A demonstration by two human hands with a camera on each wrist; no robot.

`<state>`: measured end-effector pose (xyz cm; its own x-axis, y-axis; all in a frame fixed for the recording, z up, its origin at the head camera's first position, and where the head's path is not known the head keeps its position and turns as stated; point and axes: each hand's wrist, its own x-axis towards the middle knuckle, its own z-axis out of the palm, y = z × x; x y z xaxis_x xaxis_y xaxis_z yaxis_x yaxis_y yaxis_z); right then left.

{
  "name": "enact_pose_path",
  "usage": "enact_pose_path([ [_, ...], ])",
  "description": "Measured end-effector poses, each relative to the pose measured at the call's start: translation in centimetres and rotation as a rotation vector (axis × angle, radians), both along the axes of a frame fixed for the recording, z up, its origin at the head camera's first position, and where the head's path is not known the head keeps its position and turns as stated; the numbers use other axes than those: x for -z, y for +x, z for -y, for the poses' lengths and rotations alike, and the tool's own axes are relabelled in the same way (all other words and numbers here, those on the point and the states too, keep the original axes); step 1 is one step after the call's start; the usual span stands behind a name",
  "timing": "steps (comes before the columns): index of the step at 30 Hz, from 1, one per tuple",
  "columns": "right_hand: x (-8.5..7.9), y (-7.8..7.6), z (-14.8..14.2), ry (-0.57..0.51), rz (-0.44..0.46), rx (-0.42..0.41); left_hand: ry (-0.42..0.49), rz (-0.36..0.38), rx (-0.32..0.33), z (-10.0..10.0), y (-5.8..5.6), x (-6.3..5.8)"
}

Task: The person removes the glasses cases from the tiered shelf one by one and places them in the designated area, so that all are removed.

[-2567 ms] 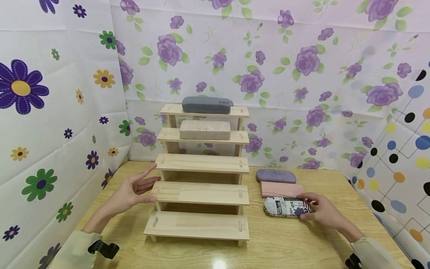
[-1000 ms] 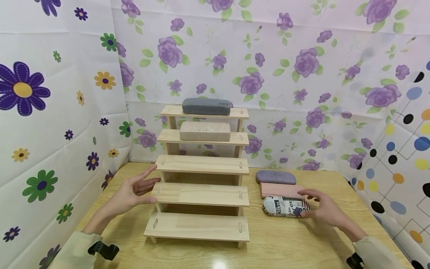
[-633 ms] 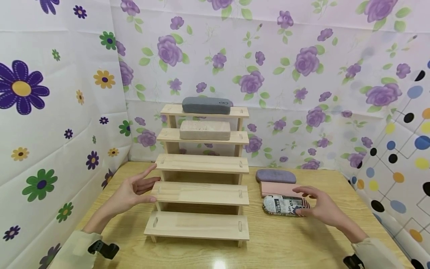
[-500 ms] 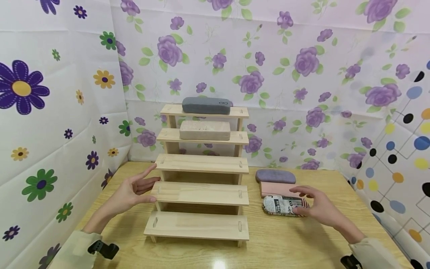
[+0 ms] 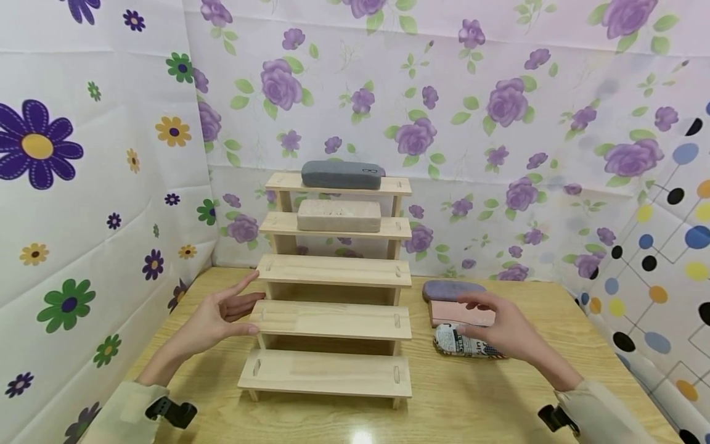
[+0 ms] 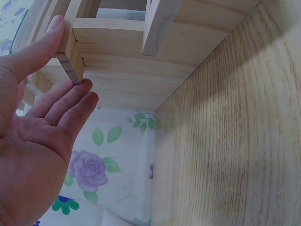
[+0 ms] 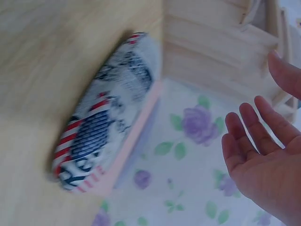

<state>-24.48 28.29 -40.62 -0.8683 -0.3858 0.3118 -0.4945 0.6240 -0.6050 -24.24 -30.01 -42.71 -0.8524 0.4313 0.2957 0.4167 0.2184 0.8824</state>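
At the left side of a five-step wooden display stand [image 5: 333, 324], my left hand [image 5: 222, 314] touches the board ends with extended fingers and thumb. In the left wrist view, fingertips [image 6: 87, 87] meet a board's edge. My right hand [image 5: 507, 330], its fingers apart and holding nothing, hovers over the right-hand row of glasses cases. Nearest it is a newspaper-print glasses case [image 7: 106, 117] with red stripes, partly covered by the hand in the head view. Behind lie a pink case [image 5: 449, 313] and a purple case [image 5: 452, 290].
A blue-grey glasses case [image 5: 341, 176] sits on the stand's top step, and a beige case [image 5: 338, 217] one step lower. The stand and loose cases are on a wood-grain table [image 5: 444, 407]. Patterned cloth [image 5: 355, 74] encloses the back and both sides.
My right hand has let go of the newspaper-print case's right end and moved left and up, over the cases. The left hand keeps its place at the stand.
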Motion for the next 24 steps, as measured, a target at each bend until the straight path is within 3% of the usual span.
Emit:
enact_pose_path([
  [10, -3.6, -0.8, 3.4, -0.086, -0.003, -0.016, 0.004, -0.003, -0.002, 0.0, -0.1, 0.0],
  [24, -8.1, -4.0, 9.1, -0.107, -0.087, -0.067, 0.012, -0.001, 0.002, -0.1, 0.0, -0.1],
])
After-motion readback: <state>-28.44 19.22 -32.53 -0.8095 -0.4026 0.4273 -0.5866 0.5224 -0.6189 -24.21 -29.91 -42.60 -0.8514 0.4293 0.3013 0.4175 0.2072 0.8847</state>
